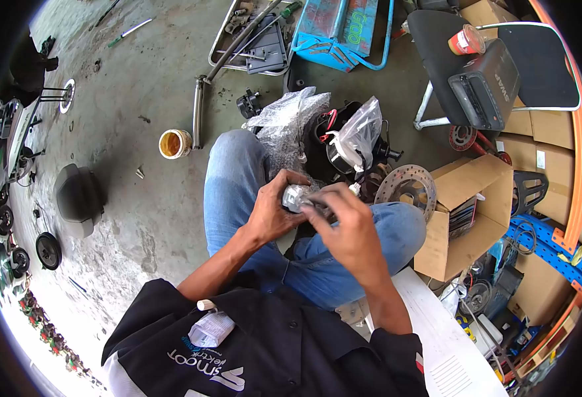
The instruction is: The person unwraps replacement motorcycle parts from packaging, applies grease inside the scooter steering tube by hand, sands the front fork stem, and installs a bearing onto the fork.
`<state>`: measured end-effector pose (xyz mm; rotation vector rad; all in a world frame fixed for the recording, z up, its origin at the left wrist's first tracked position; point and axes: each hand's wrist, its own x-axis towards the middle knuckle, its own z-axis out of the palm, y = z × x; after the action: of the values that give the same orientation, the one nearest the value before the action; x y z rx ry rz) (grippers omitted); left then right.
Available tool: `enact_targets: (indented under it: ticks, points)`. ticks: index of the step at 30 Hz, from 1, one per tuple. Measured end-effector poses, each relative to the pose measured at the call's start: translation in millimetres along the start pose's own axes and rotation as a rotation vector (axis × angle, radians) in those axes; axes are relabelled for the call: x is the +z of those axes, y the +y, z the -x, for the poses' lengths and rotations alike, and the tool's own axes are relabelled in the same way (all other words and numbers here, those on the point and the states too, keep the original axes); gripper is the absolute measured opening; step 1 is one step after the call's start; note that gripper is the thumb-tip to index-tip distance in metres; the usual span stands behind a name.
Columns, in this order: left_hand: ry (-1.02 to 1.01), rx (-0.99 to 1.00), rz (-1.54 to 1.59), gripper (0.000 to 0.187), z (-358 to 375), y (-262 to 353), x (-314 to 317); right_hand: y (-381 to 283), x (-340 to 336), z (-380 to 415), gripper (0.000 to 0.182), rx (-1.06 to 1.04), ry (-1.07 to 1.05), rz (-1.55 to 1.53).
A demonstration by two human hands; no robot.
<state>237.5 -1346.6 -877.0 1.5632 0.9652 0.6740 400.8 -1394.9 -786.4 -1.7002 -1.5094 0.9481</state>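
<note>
The small silver part (295, 198) sits between your two hands, low over the gap between your knees. It lies inside the curl of your left hand (264, 215), whose fingers and thumb are clamped round it. Your right hand (354, 228) comes in from the right, fingers bent, the tips at the part's right side; they are blurred, so you cannot tell whether they pinch it. The part is right of your left palm and left of your right knuckles, so both hands are near, the left holding. A roundish end shows, and its long axis cannot be made out.

Just beyond it lie one heap of bubble wrap (284, 119) and one clear plastic bag (362, 129). To the right, beside your right knee, are one large drilled disc (426, 192) and one open cardboard box (432, 245).

On the left floor you have one tub (187, 142) of yellowish-brown stuff, one metal tube (198, 119) just right of it, and one black box-like piece (76, 198) farther left. At the far side stands one blue toolbox (331, 53). Far right, one black chair (430, 46) bears one cup (466, 41) and one black case (480, 89).
</note>
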Motion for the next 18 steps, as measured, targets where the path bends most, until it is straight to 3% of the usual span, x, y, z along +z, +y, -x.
enact_targets:
  ticks: [3,6,7,8,9,10,11,13,14,16,18]
  points:
    - [-0.048,0.013,-0.015,0.048,-2.7,-3.2,-0.8,7.5,15.5,2.1,0.017,-0.065,-0.048,0.107]
    - [-0.027,-0.05,0.019,0.048,4.5,5.0,-1.7,4.5,19.6,-0.7,0.009,0.126,-0.05,-0.095]
    - [-0.035,-0.174,0.111,0.049,2.5,17.1,-6.7,4.1,24.3,2.5,0.009,0.023,0.087,-0.024]
    - [-0.029,-0.178,0.233,0.051,-0.6,21.5,-7.8,5.2,29.3,7.3,0.009,-0.075,0.236,0.037]
    - [0.05,0.037,0.174,0.052,-4.0,14.7,-2.3,8.5,34.2,9.9,0.007,-0.29,0.342,0.19]
    - [0.017,0.028,0.169,0.053,-6.1,18.5,-1.7,13.4,36.0,10.1,0.006,-0.424,0.385,0.22]
    - [-0.005,-0.024,0.166,0.051,-10.6,27.5,-1.0,17.3,37.2,11.7,0.007,-0.426,0.435,0.204]
    - [0.013,0.028,0.082,0.05,-15.8,37.6,2.0,3.2,25.1,6.4,0.011,-0.248,0.415,0.034]
    - [0.018,0.025,0.074,0.05,-17.1,43.7,5.1,-3.6,12.5,1.1,0.011,-0.266,0.415,0.029]
    - [-0.011,0.019,0.022,0.049,-20.1,63.2,3.2,-26.6,-13.0,-6.9,0.013,0.071,0.251,-0.099]
    - [-0.048,0.047,0.015,0.045,-19.8,95.1,-0.7,-57.0,-43.6,-6.1,0.015,0.094,0.165,-0.018]
